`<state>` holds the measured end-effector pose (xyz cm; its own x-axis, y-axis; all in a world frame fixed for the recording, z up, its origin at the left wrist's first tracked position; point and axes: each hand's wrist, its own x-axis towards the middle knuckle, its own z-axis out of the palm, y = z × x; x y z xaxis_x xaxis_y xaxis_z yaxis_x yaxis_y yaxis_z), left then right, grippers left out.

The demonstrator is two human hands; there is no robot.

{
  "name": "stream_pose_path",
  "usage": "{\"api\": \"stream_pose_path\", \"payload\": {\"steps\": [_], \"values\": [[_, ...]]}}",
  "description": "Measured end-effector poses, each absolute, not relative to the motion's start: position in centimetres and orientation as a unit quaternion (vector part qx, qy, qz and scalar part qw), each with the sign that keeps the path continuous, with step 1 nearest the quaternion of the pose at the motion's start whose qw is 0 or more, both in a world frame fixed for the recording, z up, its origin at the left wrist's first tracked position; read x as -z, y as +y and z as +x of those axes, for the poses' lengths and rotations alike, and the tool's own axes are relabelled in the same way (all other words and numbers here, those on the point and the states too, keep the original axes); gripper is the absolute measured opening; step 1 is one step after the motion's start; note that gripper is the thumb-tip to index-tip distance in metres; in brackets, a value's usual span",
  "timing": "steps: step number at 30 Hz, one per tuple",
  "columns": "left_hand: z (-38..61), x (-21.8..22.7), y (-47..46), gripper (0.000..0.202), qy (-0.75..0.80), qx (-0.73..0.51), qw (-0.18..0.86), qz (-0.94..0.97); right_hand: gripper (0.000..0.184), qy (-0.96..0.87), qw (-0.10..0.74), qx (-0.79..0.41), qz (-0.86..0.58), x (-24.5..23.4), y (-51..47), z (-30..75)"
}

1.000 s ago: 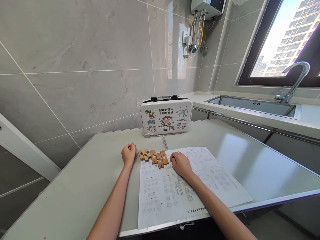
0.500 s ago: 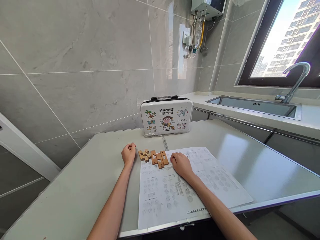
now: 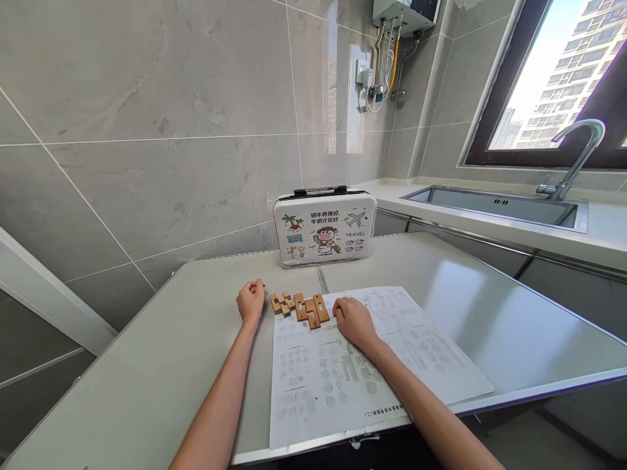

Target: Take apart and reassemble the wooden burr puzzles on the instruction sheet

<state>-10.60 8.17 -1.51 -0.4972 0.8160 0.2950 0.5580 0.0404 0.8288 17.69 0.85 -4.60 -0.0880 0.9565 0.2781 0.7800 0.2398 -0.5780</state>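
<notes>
Several notched wooden puzzle pieces [image 3: 300, 307] lie in a short row at the top edge of a large printed sheet [image 3: 343, 372] on the grey table [image 3: 147, 378]. My left hand [image 3: 251, 301] rests on the table just left of the pieces, fingers curled into a loose fist with nothing in it. My right hand [image 3: 353, 321] lies on the sheet just right of the pieces, fingers bent down onto the paper, holding nothing. Neither hand touches the wood.
A white tin case with cartoon prints and a black handle [image 3: 324, 226] stands upright at the table's back edge against the tiled wall. To the right are a counter with a steel sink [image 3: 494, 205] and a tap [image 3: 573, 153] under a window.
Both hands and the wooden pieces stay where they were. Only the view has shifted very slightly.
</notes>
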Motion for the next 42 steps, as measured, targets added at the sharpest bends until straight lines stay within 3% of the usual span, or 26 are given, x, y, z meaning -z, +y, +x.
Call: {"api": "stream_pose_path", "payload": {"steps": [33, 42], "values": [[-10.3, 1.4, 7.0, 0.034, 0.678, -0.476, 0.137, 0.543, 0.027, -0.722, 0.305, -0.133, -0.607, 4.5, 1.0, 17.7], [-9.1, 1.6, 6.4, 0.035, 0.589, -0.431, 0.141, 0.669, 0.027, -0.723, 0.302, -0.142, -0.605, 4.2, 0.6, 17.8]]}}
